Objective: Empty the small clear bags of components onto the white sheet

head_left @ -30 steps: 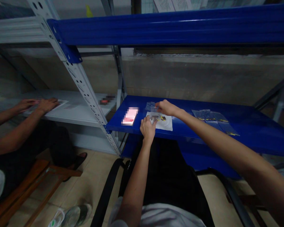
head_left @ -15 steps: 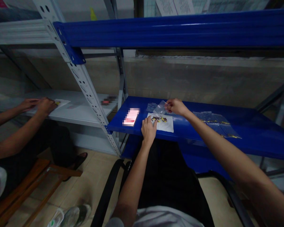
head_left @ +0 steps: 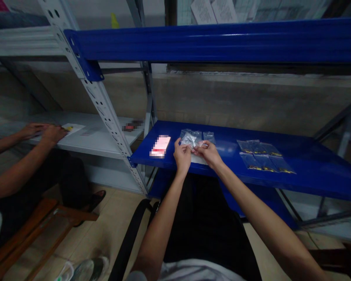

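Observation:
Between my two hands is a small clear plastic bag (head_left: 192, 139), pinched at its near edge. My left hand (head_left: 183, 157) has its fingers closed at the bag's left side. My right hand (head_left: 209, 153) grips the edge on the right. Beneath my hands lies a white sheet (head_left: 199, 160), mostly covered by them and the bag; the small dark and yellow pieces on it are hidden now. Another clear bag (head_left: 208, 137) lies flat just behind my right hand. Farther right, several filled bags (head_left: 261, 156) with small yellow and dark pieces lie in two rows.
A phone with a lit screen (head_left: 160, 146) lies left of my hands on the blue shelf (head_left: 316, 168). A blue beam (head_left: 222, 43) crosses above, and a perforated upright (head_left: 102, 105) stands at left. Beyond it, a co-worker's hands (head_left: 48, 132) work over a grey shelf (head_left: 105, 136).
My right hand has come down and toward my left hand, bringing the clear bag over the white sheet. My left hand has closed on the bag as well.

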Motion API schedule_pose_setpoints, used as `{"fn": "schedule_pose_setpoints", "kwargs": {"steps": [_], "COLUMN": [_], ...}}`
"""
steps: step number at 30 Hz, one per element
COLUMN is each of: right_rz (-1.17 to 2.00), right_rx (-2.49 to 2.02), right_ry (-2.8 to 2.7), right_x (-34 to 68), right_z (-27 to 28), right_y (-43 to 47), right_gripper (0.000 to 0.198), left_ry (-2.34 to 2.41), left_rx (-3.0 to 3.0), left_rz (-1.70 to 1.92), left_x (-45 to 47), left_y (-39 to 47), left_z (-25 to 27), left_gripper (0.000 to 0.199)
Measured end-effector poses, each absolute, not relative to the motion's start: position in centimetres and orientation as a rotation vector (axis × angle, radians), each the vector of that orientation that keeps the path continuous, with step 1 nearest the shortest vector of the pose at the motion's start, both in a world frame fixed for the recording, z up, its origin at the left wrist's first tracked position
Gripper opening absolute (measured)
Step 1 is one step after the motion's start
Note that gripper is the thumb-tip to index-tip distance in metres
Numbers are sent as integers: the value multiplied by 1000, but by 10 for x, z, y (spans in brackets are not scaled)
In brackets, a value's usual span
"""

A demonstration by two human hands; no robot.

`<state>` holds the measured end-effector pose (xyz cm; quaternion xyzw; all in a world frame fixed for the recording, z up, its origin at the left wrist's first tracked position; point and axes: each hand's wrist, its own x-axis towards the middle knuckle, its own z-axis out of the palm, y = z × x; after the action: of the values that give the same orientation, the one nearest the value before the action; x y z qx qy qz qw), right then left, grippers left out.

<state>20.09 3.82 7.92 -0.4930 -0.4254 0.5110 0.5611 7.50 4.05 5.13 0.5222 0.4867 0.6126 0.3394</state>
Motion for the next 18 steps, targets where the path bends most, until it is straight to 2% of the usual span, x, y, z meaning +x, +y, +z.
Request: {"fn": "schedule_pose_setpoints", "kwargs": {"steps": [3, 7, 11, 13, 18], "right_rz": [1176, 1205, 1162, 1090, 806], "right_rx": [-1233, -1262, -1284, -1331, -1477], "right_ry": [-1096, -1212, -1159, -1184, -1515], "right_x": [208, 218, 216, 212, 202], "right_z": [88, 94, 90, 86, 79], "right_y": [41, 49, 68, 82, 124], "right_gripper": [34, 22, 22, 23, 32], "left_ry": [1142, 1064, 1109, 1155, 1399], "left_rx": [1384, 1397, 1319, 1348, 1477], "left_rz": [1486, 1488, 1423, 1371, 1426], "left_x": [60, 50, 52, 54, 56], "left_y": [53, 66, 76, 86, 130], "left_z": [57, 65, 63, 61, 61], "left_gripper": [64, 81, 87, 84, 58]}}
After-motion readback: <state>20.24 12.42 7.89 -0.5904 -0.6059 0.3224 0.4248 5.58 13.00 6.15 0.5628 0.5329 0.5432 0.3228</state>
